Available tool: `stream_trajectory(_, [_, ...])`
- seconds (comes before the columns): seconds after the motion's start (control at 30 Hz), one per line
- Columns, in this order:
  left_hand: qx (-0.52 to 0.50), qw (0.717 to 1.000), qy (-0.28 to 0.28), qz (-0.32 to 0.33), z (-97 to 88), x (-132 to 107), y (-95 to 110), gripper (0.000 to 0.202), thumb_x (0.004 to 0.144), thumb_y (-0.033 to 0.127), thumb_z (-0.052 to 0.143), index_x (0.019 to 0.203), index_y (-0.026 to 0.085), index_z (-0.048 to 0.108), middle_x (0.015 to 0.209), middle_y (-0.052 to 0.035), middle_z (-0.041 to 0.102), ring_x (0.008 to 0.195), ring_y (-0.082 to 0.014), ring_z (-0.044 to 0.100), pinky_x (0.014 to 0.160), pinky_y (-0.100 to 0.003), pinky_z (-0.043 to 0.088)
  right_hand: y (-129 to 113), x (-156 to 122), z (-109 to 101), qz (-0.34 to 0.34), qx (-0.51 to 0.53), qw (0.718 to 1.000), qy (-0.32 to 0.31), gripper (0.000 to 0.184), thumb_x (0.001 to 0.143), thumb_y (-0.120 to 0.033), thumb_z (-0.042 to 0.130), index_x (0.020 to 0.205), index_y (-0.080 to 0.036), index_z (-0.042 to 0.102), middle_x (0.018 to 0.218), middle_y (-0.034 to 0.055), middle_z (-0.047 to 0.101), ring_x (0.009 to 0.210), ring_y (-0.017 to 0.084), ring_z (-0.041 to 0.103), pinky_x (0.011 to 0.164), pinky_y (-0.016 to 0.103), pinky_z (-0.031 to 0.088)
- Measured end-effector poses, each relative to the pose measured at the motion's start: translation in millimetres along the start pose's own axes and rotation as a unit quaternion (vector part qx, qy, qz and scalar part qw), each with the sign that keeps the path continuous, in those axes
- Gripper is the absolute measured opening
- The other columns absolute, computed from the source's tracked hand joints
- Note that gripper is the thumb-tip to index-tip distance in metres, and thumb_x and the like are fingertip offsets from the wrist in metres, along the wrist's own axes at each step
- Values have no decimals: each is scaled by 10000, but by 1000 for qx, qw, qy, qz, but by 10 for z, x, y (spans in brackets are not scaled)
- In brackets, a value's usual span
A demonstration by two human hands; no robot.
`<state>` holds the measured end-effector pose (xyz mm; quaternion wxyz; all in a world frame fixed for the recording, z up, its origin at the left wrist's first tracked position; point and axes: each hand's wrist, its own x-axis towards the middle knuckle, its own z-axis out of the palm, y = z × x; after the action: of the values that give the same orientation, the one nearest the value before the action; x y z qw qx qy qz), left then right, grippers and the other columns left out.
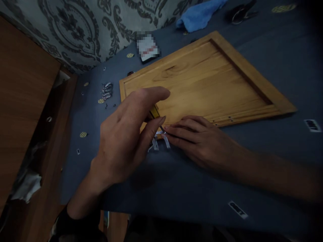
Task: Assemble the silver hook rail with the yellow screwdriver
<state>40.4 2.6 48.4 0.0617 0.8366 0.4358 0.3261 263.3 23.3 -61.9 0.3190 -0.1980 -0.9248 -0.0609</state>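
A wooden cabinet door (191, 84) lies flat on the dark blue cloth. My left hand (123, 134) is closed around a screwdriver (154, 112) with a yellow and black handle, its index finger stretched out over the door. The shaft slants down to a metal hinge (165, 139) at the door's near edge; whether the tip sits in a screw is hidden. My right hand (199, 137) lies along that edge, fingers together, with its fingertips pressed on the hinge beside the screwdriver tip. Small holes show in the frame right of this hand.
Several loose metal hinges (107, 90) lie left of the door, with small screws (106, 106) near them. Behind the door are a partly blurred box (148, 47), a blue cloth (202, 15) and a dark object (241, 13). Wooden furniture (22, 101) stands at the left.
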Motion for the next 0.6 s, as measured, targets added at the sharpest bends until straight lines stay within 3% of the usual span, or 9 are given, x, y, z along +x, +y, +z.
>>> stream_trajectory(0.3, [26, 1000, -3, 14, 18, 5, 24, 307, 1064, 247, 672, 1332, 398, 664, 1257, 68, 778, 1069, -206, 804, 946, -353, 724, -15, 11, 30, 4, 8, 1000, 2, 344, 1074, -107, 454, 1222, -107, 764, 1168, 113, 818, 1088, 268, 682, 967, 447, 553])
stream_trajectory(0.5, [11, 999, 16, 44, 49, 15, -5, 368, 1039, 143, 670, 1348, 338, 619, 1257, 23, 766, 1159, -223, 779, 1024, -361, 707, -16, 21, -10, 3, -3, 1000, 2, 388, 1087, -107, 401, 1161, -127, 781, 1160, 95, 824, 1084, 265, 698, 958, 439, 564])
stream_trajectory(0.6, [0, 999, 12, 32, 37, 8, -22, 368, 1044, 151, 659, 1355, 341, 609, 1279, 14, 765, 1115, -220, 789, 954, -367, 722, -15, 10, 4, 8, 7, 1000, -7, 385, 1072, -99, 415, 1206, -126, 775, 1196, 110, 819, 1112, 272, 697, 967, 454, 567])
